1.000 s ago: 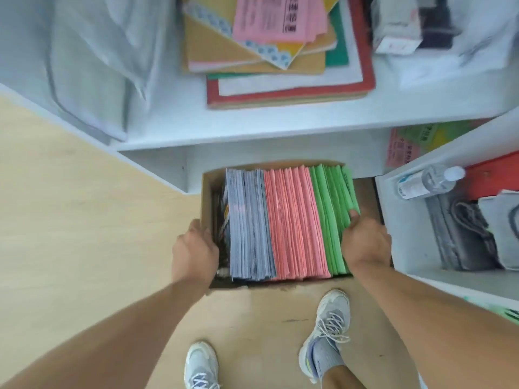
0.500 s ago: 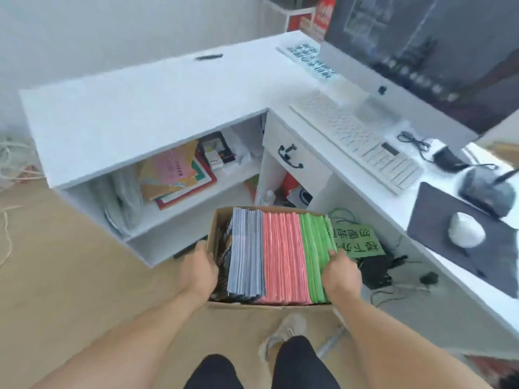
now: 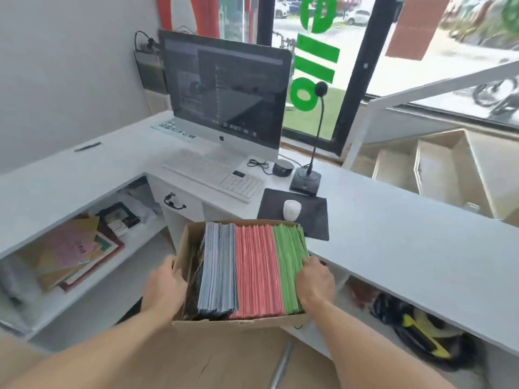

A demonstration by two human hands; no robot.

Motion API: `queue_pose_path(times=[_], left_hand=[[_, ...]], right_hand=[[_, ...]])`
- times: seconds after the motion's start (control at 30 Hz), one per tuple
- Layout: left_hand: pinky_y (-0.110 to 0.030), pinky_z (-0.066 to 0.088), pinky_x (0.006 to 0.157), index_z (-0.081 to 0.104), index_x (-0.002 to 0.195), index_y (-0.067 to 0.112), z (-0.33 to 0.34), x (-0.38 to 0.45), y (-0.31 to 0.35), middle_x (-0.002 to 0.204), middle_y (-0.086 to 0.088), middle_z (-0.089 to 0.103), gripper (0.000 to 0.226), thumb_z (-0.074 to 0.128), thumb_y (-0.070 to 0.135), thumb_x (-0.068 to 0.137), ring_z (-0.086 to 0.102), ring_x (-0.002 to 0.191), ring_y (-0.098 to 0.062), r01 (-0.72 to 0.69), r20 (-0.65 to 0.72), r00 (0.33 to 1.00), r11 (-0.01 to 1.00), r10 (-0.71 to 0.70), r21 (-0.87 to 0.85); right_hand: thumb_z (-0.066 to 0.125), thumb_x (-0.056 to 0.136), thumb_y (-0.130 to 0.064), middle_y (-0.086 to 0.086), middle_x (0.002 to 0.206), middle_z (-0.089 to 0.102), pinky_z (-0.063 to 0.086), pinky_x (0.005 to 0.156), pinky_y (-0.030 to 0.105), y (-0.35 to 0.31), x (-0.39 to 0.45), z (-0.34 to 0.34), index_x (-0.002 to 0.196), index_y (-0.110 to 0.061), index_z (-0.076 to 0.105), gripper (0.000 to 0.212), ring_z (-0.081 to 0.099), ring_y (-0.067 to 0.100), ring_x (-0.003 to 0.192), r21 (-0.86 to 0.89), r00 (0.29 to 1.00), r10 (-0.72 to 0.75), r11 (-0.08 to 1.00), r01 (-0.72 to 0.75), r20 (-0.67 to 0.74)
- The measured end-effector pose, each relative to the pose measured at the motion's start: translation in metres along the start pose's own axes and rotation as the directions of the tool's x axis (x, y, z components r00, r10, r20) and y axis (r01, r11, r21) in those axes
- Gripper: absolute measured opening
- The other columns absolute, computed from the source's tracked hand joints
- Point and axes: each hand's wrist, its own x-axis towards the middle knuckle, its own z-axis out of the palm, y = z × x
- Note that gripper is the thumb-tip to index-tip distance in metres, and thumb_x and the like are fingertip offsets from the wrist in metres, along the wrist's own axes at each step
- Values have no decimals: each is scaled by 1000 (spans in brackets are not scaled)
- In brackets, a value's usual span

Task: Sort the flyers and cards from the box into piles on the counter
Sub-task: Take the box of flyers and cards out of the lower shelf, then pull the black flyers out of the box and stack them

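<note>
Two bare hands carry an open brown cardboard box in the head view, just in front of the white L-shaped counter. The left hand grips the box's left wall, fingers curled over its rim. The right hand grips the right side, fingers tucked down beside the green flyers. Standing on edge inside, side by side, are grey-blue flyers, salmon-pink flyers, then the green ones. A white mouse rests on a black mat beyond the box.
</note>
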Motion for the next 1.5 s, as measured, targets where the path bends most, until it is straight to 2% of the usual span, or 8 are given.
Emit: queue_pose_path(times=[0.2, 0.33, 0.7, 0.83, 1.0, 1.17, 1.33, 1.5], left_hand=[[-35, 43, 65, 57, 107, 19, 1, -42, 63, 79, -2, 60, 13, 54, 10, 99, 56, 71, -22, -69, -35, 997, 997, 71, 34], [-39, 49, 75, 61, 114, 13, 21, -53, 112, 97, -14, 70, 17, 55, 11, 98, 63, 91, -35, -120, -37, 992, 993, 120, 7], [-42, 55, 75, 52, 92, 18, 157, -69, 248, 88, -7, 64, 10, 51, 8, 93, 60, 82, -29, -193, 250, 948, 980, 198, -46], [-36, 47, 71, 53, 103, 15, 209, -56, 287, 91, -5, 62, 10, 50, 9, 95, 55, 82, -25, -229, 332, 918, 973, 216, 0], [-36, 47, 71, 49, 112, 16, 253, 3, 345, 105, -9, 63, 19, 49, 11, 94, 59, 91, -28, -314, 456, 853, 948, 254, 57], [-42, 47, 91, 42, 136, 22, 285, 92, 389, 128, -10, 63, 38, 41, 41, 103, 59, 114, -33, -316, 488, 817, 946, 307, -66], [-39, 37, 109, 42, 146, 26, 307, 129, 410, 147, 2, 50, 49, 38, 51, 104, 45, 136, -21, -429, 473, 742, 879, 475, -209], [-34, 32, 115, 37, 152, 35, 323, 120, 401, 154, 13, 43, 61, 32, 66, 100, 37, 142, -10, -456, 539, 675, 859, 504, -232]], right_hand=[[31, 104, -20, 6, 97, 69, 55, 73, 40, 44, 1, -58, 105, -15, 59, 29, 63, 26, 83, 34, 997, -14, 999, 16, -71], [31, 105, -15, 5, 107, 69, 47, 67, 33, 80, 14, -103, 117, -13, 59, 30, 56, 20, 76, 18, 993, -14, 1000, 16, -116], [30, 103, -17, 9, 114, 68, 53, 80, 40, 226, 95, -173, 120, -11, 59, 34, 62, 28, 91, -40, 951, 235, 968, -248, -201], [32, 102, -15, 11, 112, 66, 48, 74, 37, 264, 136, -178, 119, -9, 60, 33, 56, 28, 84, -69, 925, 324, 937, -343, -197], [33, 104, -17, 13, 102, 64, 37, 68, 34, 271, 214, -194, 113, -9, 61, 31, 48, 28, 79, -114, 912, 350, 918, -380, -215], [36, 103, -21, 8, 103, 65, 40, 69, 34, 265, 295, -203, 98, -18, 60, 24, 52, 29, 82, -178, 916, 355, 905, -387, -185], [39, 102, -24, 2, 87, 64, 43, 68, 35, 245, 355, -208, 79, -19, 53, 27, 58, 30, 82, -164, 947, 281, 938, -305, -156], [39, 104, -38, 6, 94, 67, 40, 71, 37, 216, 418, -209, 88, -21, 59, 31, 56, 30, 84, -186, 988, 130, 972, -143, -80]])
